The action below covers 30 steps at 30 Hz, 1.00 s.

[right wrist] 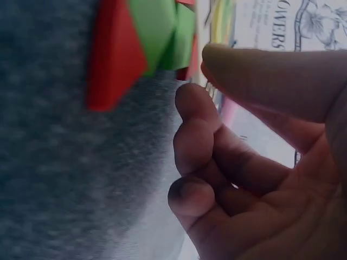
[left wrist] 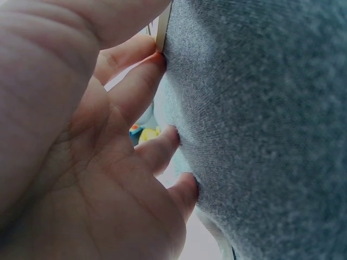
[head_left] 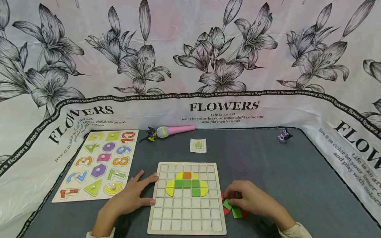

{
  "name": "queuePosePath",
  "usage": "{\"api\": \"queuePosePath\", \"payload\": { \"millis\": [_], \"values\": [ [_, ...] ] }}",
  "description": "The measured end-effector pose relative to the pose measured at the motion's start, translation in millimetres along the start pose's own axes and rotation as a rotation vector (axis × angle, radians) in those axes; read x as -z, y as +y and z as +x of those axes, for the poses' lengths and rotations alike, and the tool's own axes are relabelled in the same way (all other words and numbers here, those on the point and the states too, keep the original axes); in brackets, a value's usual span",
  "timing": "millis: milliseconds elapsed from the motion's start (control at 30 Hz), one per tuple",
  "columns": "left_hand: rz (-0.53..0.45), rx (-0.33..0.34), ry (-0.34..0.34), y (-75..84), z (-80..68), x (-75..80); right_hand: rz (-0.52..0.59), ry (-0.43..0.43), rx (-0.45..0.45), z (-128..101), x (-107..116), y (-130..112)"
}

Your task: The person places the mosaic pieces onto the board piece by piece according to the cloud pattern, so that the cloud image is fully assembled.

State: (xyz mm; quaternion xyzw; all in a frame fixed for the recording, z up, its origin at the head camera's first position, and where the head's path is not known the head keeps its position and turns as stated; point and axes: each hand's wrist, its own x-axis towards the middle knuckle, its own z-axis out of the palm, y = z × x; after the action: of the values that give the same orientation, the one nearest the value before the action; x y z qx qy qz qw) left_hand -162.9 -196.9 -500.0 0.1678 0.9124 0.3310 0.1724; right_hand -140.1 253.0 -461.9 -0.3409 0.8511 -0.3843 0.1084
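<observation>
A wooden grid board [head_left: 178, 213] lies in front of me. On it sit green square tiles [head_left: 195, 192], an orange square tile [head_left: 187, 175] and yellow rounded tiles [head_left: 170, 190]. My left hand [head_left: 131, 195] rests at the board's left edge, fingers spread, with index finger and thumb touching the rim. My right hand [head_left: 251, 200] is just right of the board, its fingers bent over a small pile of loose green tiles [head_left: 236, 212] and red tiles [head_left: 226, 211]. In the right wrist view, these green tiles [right wrist: 154, 32] lie beyond the thumb and fingertips, and no tile shows between them.
A number-and-shape puzzle board [head_left: 104, 157] lies to the left. Behind the grid board are a small pattern card [head_left: 198, 145], a pink toy microphone [head_left: 180, 129] and a small dark figure [head_left: 151, 135]. A purple figurine [head_left: 284, 136] stands at the far right.
</observation>
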Motion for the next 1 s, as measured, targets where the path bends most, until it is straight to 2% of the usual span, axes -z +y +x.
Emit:
{"api": "queuePosePath", "payload": {
  "millis": [133,333,467,633,867,1000],
  "values": [
    [0.003,-0.012,0.007,3.2,-0.6,2.1,0.014,-0.04,0.016,-3.0,-3.0,6.8],
    [0.02,-0.012,-0.006,14.8,-4.2,6.4,0.013,-0.09,-0.116,-5.0,-2.0,-3.7],
    [0.023,0.005,-0.006,16.6,-3.9,7.7,-0.024,-0.086,-0.141,-5.9,-1.8,-10.6],
    [0.026,0.061,-0.009,20.2,-4.0,8.6,-0.026,-0.081,-0.177,-6.7,-4.4,-9.6],
    [0.038,0.066,-0.02,31.5,-9.5,11.8,-0.016,-0.06,-0.124,-8.5,-8.6,-5.8],
    [0.042,0.079,-0.021,34.1,-10.5,11.0,-0.028,-0.022,-0.056,-11.8,-15.8,14.0]
  ]
}}
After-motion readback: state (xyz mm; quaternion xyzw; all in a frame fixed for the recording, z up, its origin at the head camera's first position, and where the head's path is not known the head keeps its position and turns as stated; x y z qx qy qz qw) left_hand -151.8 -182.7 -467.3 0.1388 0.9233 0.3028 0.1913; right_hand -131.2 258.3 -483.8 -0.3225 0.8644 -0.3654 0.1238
